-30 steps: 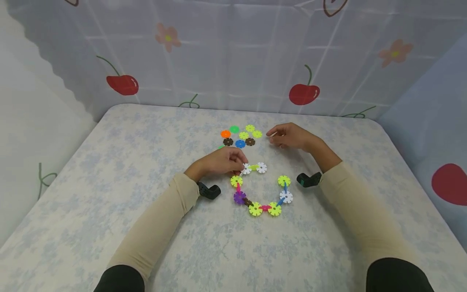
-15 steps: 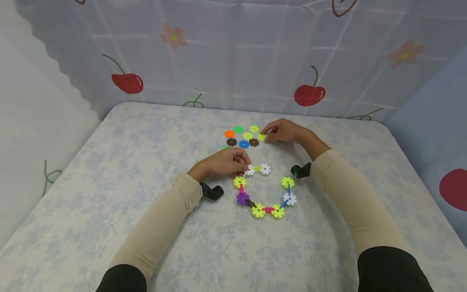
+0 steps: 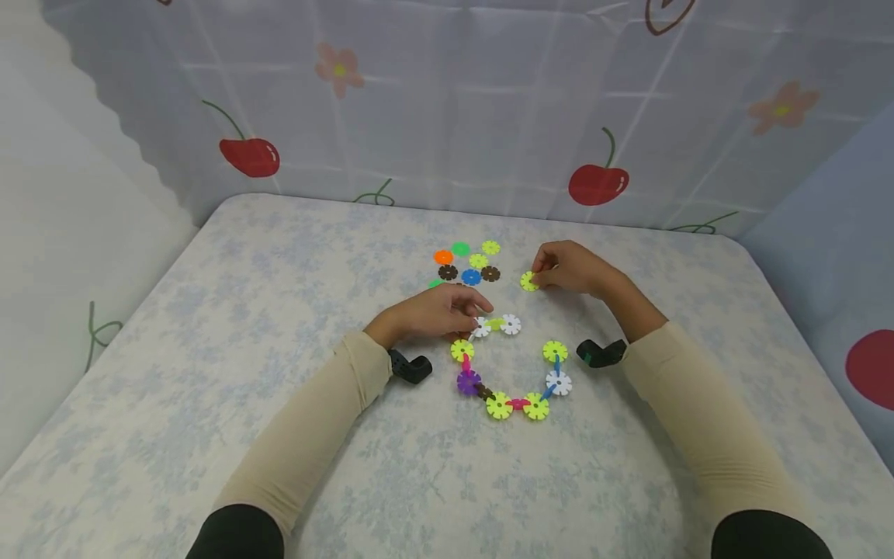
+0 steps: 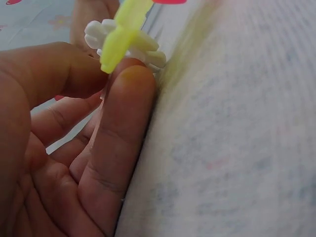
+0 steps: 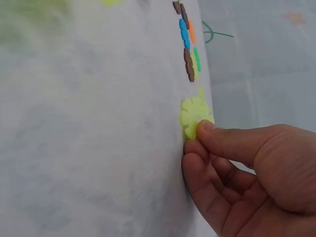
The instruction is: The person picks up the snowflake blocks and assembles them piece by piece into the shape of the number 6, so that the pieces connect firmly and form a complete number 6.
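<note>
A U-shaped chain of notched plastic snowflake discs lies on the table, with a purple disc [image 3: 469,382] and yellow-green discs [image 3: 499,405] linked by upright coloured discs. At its upper left, my left hand [image 3: 447,310] pinches a white snowflake disc [image 3: 480,327] between thumb and finger. A yellow linking disc [image 4: 123,37] slots into that white one, and another white disc [image 3: 511,324] follows. Farther back on the right, my right hand [image 3: 576,268] grips a loose yellow-green snowflake disc [image 5: 195,117] by its edge, thumb against its face.
Behind the left hand lie loose discs: orange [image 3: 443,257], green [image 3: 461,248], blue [image 3: 471,277], brown [image 3: 490,274] and yellow-green [image 3: 491,247]. A printed curtain [image 3: 447,116] hangs beyond the table's far edge. Patterned cloth [image 3: 349,497] covers the table.
My right hand reached the rightmost loose yellow-green disc, took hold of it and drew it right and nearer, away from the pile. The left hand stays at the white disc.
</note>
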### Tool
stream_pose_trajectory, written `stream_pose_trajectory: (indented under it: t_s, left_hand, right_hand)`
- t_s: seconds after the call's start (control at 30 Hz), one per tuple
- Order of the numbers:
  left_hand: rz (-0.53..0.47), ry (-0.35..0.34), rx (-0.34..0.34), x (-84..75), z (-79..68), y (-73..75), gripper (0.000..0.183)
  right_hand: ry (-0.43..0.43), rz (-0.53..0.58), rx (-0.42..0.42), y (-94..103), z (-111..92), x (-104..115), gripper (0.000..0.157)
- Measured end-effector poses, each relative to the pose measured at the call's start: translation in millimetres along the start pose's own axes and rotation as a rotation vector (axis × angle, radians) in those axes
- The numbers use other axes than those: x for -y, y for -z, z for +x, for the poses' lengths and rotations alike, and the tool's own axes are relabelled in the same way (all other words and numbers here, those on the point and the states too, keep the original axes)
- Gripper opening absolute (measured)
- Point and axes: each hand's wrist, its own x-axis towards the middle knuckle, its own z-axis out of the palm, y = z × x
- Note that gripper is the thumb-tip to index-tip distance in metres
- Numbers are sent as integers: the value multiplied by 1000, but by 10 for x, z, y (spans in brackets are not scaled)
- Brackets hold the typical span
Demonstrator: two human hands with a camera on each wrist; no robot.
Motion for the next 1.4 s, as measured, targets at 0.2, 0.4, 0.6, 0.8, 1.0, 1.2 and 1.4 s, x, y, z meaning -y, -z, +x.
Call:
stream_pose_trajectory:
  t_s: [0.2,0.4,0.6,0.8,1.0,1.2,1.4]
  left_hand:
    - [15,14,-1,-6,-1,-12,32]
    - [27,46,-17,-3,-5,-7,32]
    - [39,39,-22,-19,-8,4,33]
    - [46,11,-19,-5,4,-4,34]
    - [45,2,-9,-17,1,-9,35]
    - [52,16,-5,-26,-12,-12,40]
    - [47,20,15,-35,-6,-21,48]
  right_hand:
    - [-8,124,4,-69,-281,-121,15]
    - [56,177,34,-185,-504,-136,13]
    - [79,145,49,-278,-662,-20,10]
    - [119,70,13,-387,-718,99,9]
    - [148,43,-38,-470,-724,144,14]
    - [147,60,-75,-518,-724,162,14]
    - [156,62,-96,-534,-742,155,14]
